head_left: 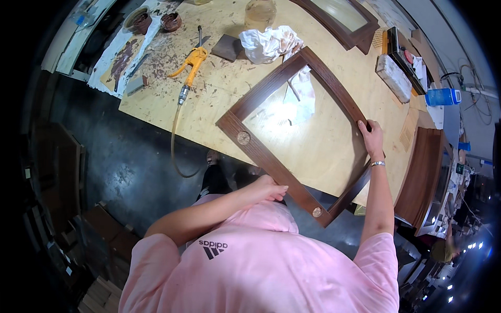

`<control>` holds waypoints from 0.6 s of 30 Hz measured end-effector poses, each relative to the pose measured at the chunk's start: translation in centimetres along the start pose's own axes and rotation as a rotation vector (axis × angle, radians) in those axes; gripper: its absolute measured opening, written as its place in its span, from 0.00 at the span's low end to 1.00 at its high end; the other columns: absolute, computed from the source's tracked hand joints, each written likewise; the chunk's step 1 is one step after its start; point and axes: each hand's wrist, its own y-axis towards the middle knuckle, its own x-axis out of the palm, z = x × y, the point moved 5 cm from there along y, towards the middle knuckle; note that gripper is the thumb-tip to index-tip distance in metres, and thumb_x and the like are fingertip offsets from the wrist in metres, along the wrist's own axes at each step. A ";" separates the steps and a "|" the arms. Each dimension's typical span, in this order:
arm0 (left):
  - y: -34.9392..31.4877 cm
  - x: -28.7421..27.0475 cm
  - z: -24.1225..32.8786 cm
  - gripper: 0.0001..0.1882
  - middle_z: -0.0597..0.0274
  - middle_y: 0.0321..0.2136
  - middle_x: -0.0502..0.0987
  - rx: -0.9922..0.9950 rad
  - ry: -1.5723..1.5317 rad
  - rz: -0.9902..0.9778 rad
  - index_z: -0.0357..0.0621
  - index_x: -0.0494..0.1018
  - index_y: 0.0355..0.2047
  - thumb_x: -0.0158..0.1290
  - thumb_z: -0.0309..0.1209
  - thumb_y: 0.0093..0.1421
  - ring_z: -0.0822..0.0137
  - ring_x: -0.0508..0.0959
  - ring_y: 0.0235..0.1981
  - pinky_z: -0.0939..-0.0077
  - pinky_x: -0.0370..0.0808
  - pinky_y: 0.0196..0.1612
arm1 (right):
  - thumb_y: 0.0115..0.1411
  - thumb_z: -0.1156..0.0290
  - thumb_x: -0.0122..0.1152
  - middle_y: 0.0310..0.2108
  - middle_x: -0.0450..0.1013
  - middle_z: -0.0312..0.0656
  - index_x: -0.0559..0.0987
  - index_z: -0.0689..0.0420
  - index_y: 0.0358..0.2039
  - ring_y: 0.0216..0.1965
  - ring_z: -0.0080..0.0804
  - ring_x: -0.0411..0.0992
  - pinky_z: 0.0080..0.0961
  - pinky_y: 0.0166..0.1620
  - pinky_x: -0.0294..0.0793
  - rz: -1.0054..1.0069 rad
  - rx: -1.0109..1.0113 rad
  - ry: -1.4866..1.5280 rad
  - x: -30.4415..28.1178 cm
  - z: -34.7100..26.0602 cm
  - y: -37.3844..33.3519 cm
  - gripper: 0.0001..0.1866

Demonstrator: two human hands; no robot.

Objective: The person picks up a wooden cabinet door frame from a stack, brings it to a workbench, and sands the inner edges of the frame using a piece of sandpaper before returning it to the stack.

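In the middle of the view, wooden frame point(276, 168): held slanted over the pale tabletop point(203, 128), its lowest corner extended past the table edge; two round pale spots are seen on the lower-left rail.
Right hand point(371, 140): closed on the right rail.
Left hand point(269, 189): placed with curled fingers at the lower-left rail; whether it is gripped cannot be told.
Upper left, orange air gun point(194, 60): laid on the tabletop.
Top centre, crumpled white cloth point(263, 46): left near the frame's upper corner.
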 end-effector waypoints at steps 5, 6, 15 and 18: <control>1.1 -1.0 -0.2 0.26 0.49 0.43 0.74 0.025 0.037 -0.015 0.32 0.69 0.49 0.52 0.42 0.60 0.62 0.76 0.40 0.70 0.71 0.45 | 0.54 0.57 0.62 0.53 0.63 0.53 0.75 0.60 0.47 0.51 0.49 0.63 0.38 0.54 0.64 0.197 -0.120 -0.157 0.1 -1.5 -0.8 0.25; 0.9 -1.2 0.2 0.24 0.50 0.42 0.75 0.024 0.063 -0.032 0.31 0.70 0.48 0.52 0.41 0.60 0.63 0.76 0.40 0.71 0.71 0.44 | 0.54 0.58 0.62 0.52 0.63 0.53 0.75 0.60 0.46 0.51 0.50 0.63 0.39 0.54 0.63 0.241 -0.157 -0.214 -0.1 -2.0 -1.3 0.24; -3.5 -6.0 2.0 0.12 0.58 0.32 0.78 0.302 0.460 -0.095 0.34 0.74 0.38 0.52 0.33 0.61 0.72 0.76 0.35 0.78 0.72 0.41 | 0.53 0.68 0.61 0.46 0.68 0.49 0.76 0.60 0.40 0.49 0.46 0.64 0.38 0.53 0.64 0.223 -0.247 0.191 4.8 -14.4 -10.8 0.15; -6.2 -8.9 2.8 0.09 0.59 0.33 0.78 0.333 0.320 -0.038 0.34 0.74 0.37 0.51 0.29 0.60 0.75 0.75 0.35 0.80 0.72 0.40 | 0.52 0.72 0.61 0.46 0.66 0.50 0.76 0.59 0.40 0.49 0.46 0.63 0.38 0.53 0.63 0.190 -0.247 0.285 7.2 -20.7 -13.5 0.14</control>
